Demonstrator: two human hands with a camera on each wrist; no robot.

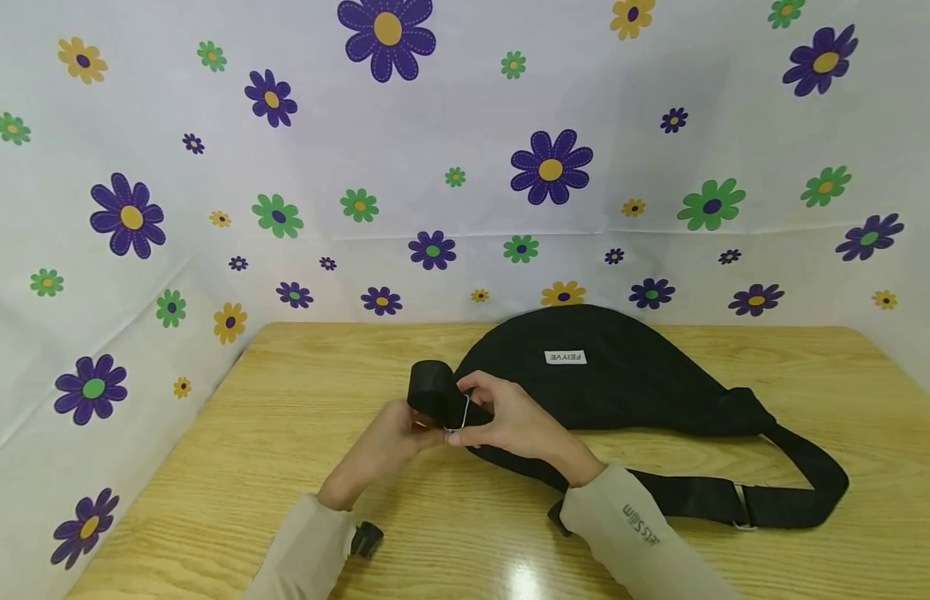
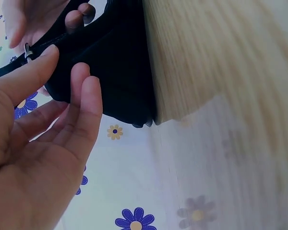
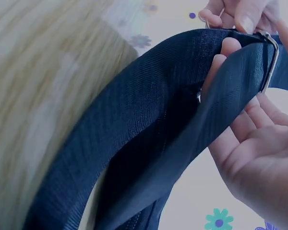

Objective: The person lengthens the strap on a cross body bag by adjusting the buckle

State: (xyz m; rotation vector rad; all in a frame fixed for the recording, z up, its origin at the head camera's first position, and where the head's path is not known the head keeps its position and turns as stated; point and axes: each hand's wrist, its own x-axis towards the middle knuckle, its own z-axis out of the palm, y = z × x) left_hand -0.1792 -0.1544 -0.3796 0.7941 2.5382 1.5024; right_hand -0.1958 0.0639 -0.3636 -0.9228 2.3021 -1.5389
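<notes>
We see a wooden table [image 1: 277, 450] with a yellowish grain and rounded far corners. Behind the table we find a white cloth [image 1: 420, 150] printed with purple, green and yellow flowers, a level crease [image 1: 472, 236] crossing it above the table's far edge. White flowered cloth also flanks the table at left and right. We notice a bright glare [image 1: 523, 578] on the table's near part.

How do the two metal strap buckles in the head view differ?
The held buckle is between the left hand and right hand; the resting buckle lies on the table. A curled strap loop rises beside the held buckle; the resting buckle's strap runs fairly straight. Both are silvery, on black strap.
</notes>
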